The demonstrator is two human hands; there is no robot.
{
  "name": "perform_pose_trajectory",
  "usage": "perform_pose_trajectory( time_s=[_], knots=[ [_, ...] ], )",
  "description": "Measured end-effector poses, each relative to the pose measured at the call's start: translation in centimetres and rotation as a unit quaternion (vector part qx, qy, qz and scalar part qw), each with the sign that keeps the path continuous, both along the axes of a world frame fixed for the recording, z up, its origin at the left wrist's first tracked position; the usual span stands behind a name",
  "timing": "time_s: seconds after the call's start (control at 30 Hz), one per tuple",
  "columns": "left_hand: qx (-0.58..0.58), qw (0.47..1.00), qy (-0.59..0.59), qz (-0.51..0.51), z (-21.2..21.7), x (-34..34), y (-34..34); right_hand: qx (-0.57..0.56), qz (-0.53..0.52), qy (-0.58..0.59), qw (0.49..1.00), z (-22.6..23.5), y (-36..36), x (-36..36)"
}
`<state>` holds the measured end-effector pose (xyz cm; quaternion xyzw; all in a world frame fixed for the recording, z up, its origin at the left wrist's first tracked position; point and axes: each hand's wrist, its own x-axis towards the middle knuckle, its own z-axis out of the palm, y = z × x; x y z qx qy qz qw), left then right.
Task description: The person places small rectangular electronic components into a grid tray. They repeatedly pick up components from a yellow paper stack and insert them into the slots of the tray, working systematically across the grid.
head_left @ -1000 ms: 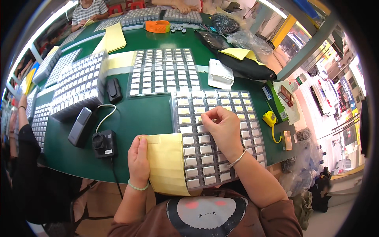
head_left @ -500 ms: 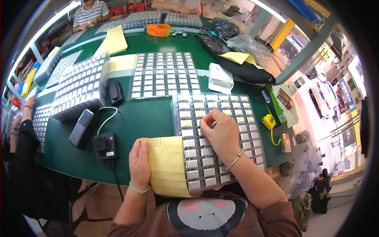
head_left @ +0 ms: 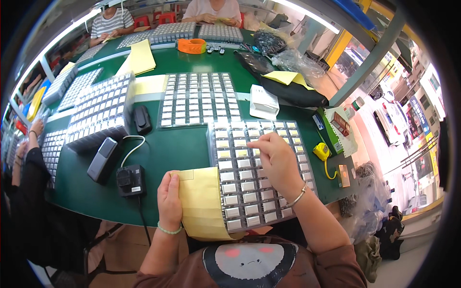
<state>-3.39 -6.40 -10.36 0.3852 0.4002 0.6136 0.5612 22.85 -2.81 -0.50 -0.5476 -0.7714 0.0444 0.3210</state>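
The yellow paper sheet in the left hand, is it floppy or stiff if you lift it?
Probably floppy: the yellow sheet curves down over the table edge where the left hand holds it. It looks thin, so likely light. It may crease easily, as faint fold lines already cross it.

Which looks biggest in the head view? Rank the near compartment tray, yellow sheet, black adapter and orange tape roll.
1. Compartment tray
2. Yellow sheet
3. Black adapter
4. Orange tape roll, though it lies farther away, so this is unsure.
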Motion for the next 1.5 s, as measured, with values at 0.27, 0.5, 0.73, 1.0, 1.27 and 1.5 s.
perform_pose_trajectory(
  time_s=[0.27, 0.5, 0.73, 1.0, 1.27, 1.5],
  knots=[
    [-0.007, 1.0, -0.024, -0.003, 0.4, 0.1, -0.2, 0.053, 0.053, -0.152, 0.985, -1.2, -1.0, 0.4],
    [0.015, 1.0, 0.018, 0.014, 3.0, -0.1, -1.3, 0.045, 0.055, -0.079, 0.994, -0.5, -0.6, 0.6],
    [0.149, 0.952, 0.267, 0.025, 7.7, 2.5, -3.7, 0.042, 0.178, 0.051, 0.982, 4.4, -5.3, -4.2],
    [0.165, 0.939, 0.301, 0.032, 8.2, 3.7, -4.5, 0.06, 0.147, 0.064, 0.985, 1.7, -6.1, -4.3],
    [0.13, 0.948, 0.286, 0.04, 7.7, 4.1, -4.4, 0.157, 0.183, -0.022, 0.97, 0.3, -6.1, -4.0],
    [0.129, 0.949, 0.283, 0.037, 7.5, 3.8, -4.1, 0.126, 0.152, 0.027, 0.98, 0.7, -6.3, -4.7]
  ],
)
